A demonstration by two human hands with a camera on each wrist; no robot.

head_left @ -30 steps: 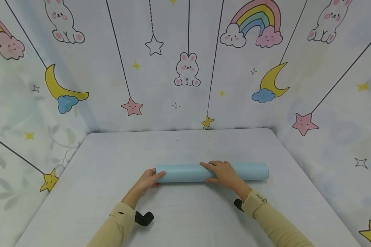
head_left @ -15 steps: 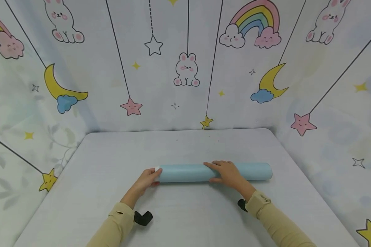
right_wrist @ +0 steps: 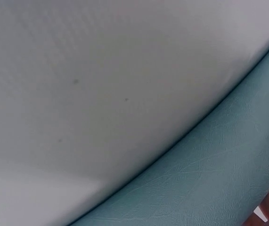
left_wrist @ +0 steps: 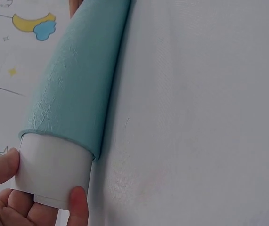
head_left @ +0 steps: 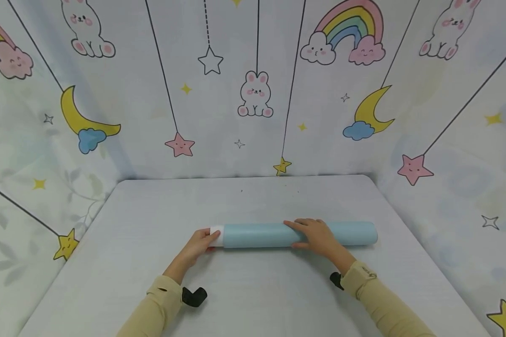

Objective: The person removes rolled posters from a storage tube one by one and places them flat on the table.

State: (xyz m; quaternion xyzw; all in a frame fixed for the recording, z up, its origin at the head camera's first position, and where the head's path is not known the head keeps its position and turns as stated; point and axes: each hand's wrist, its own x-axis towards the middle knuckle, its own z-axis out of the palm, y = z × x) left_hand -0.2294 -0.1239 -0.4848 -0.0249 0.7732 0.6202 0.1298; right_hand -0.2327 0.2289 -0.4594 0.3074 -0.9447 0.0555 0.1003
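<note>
A long light-blue tube (head_left: 253,235) with a finely creased surface lies crosswise on the white table. From its left end sticks a short length of white roll (head_left: 216,236), narrower than the blue. My left hand (head_left: 199,244) pinches that white end; in the left wrist view its thumb and fingertips press on opposite sides of the white roll (left_wrist: 54,165). My right hand (head_left: 315,237) grips the blue tube right of its middle, fingers over the top and thumb on the near side. Only a few fingertips show beside the tube (right_wrist: 209,160) in the right wrist view.
The white-covered table (head_left: 253,290) stretches around the tube. Behind it and at both sides hang cloth walls (head_left: 227,112) printed with rabbits, moons and stars. Beige sleeves and black wrist devices (head_left: 195,296) sit near the table surface.
My right hand has moved right with the blue tube. The white roll now shows at the left end, where my left hand stays nearly in place, gripping it.
</note>
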